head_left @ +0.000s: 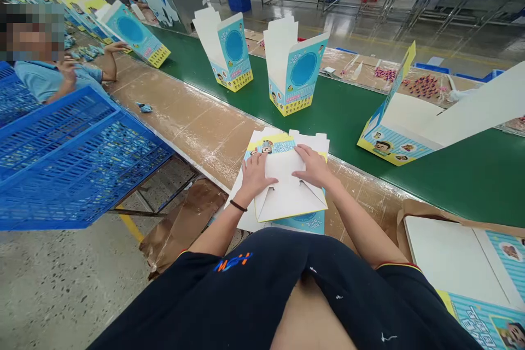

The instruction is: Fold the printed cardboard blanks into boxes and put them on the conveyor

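- White cardboard is lying right in front of you: the carton (289,199) you're working is sitting near the middle, on the near edge of the brown bench (184,115), with more printed card (314,223) showing under its near edge.
- Progress-wise, you're looking about partway on this one, I'd say. Diagonal creases are showing on the white panel, but the walls aren't standing up yet, so the shaping is probably what's left.
- Further along, three shaped cartons are standing on the green belt (340,120) beyond you: one (233,52) at far left of centre, one (297,79) near the middle, one (397,142) over to the right. All three are having their tall flaps up and tops open, so closing seems undone.
- Flat cartons (447,257) are lying at near right, so you're having more blanks waiting, by the look of it.
- Your left hand (255,178) is resting palm down on the carton's left side, fingers pointing far and thumb reaching inward over the white panel. It's spread, not clenched.
- Your right hand (314,168) is mirroring that on the right side, fingers loosely fanned toward the far edge, thumb pointing in. Neither one is wrapping around anything; how hard you're pressing, I can't tell.
- Over at far left, a co-worker in a light blue shirt (35,79) is sitting beside blue crates (82,142), one arm reaching toward another carton (137,38).
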The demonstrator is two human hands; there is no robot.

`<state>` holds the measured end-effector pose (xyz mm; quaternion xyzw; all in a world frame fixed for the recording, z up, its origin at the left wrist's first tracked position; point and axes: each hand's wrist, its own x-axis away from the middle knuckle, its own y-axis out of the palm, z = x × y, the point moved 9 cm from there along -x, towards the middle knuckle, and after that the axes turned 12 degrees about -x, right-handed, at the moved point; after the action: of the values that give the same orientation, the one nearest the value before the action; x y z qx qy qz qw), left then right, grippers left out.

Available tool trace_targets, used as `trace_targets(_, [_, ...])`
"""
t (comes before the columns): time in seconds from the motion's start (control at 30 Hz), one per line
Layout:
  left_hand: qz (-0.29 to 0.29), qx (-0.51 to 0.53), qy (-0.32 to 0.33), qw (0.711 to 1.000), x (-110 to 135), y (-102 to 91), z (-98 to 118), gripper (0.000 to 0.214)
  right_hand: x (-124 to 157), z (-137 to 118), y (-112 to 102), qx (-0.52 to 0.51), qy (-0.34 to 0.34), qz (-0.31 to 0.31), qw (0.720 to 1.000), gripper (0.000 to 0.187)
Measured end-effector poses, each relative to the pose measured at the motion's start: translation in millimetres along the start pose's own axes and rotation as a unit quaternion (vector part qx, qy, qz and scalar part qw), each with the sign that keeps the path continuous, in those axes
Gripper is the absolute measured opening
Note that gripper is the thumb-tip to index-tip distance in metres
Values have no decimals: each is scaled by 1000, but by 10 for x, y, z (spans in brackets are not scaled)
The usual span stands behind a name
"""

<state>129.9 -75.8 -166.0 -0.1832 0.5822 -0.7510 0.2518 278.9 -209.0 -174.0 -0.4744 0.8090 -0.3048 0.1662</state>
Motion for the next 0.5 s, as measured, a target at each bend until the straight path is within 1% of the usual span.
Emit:
trace_targets(0.07, [12, -21, 13, 1000, -11, 4, 22, 97, -17, -20, 6, 24, 4, 0, 1000, 87])
trace_targets(0.1, [22, -8, 21, 999, -18, 7, 18, 95, -25, -30, 14, 15, -2, 0, 1000, 86])
trace_targets(0.17, [47, 63, 30, 996, -32, 11, -31, 81, -39, -54, 31, -35, -30, 3, 999, 87])
trace_targets(0.2, [63, 112, 25, 991, -37, 8, -83, 73, -45, -65, 31, -70, -46, 8, 996, 89])
trace_targets(0.27, [98, 210, -11, 973, -35, 6, -230, 64, -59, -57, 11, -152, -63, 31, 986, 98])
trace_targets(0.3, [110, 254, -36, 960, -25, 14, -306, 63, -66, -7, -5, -208, -49, 51, 975, 102])
trace_targets(0.33, [115, 294, -59, 947, -11, 29, -368, 63, -67, 83, -10, -273, -17, 74, 959, 103])
trace_targets(0.37, [113, 328, -78, 935, 7, 48, -409, 62, -52, 200, 10, -338, 28, 96, 936, 99])
trace_targets(0.43, [95, 380, -99, 915, 52, 77, -441, 59, 44, 445, 137, -437, 126, 121, 882, 79])
trace_targets(0.47, [89, 395, -106, 908, 82, 74, -448, 56, 121, 543, 226, -462, 165, 121, 863, 70])
trace_targets(0.5, [89, 403, -114, 904, 118, 57, -461, 53, 209, 617, 317, -473, 194, 113, 852, 64])
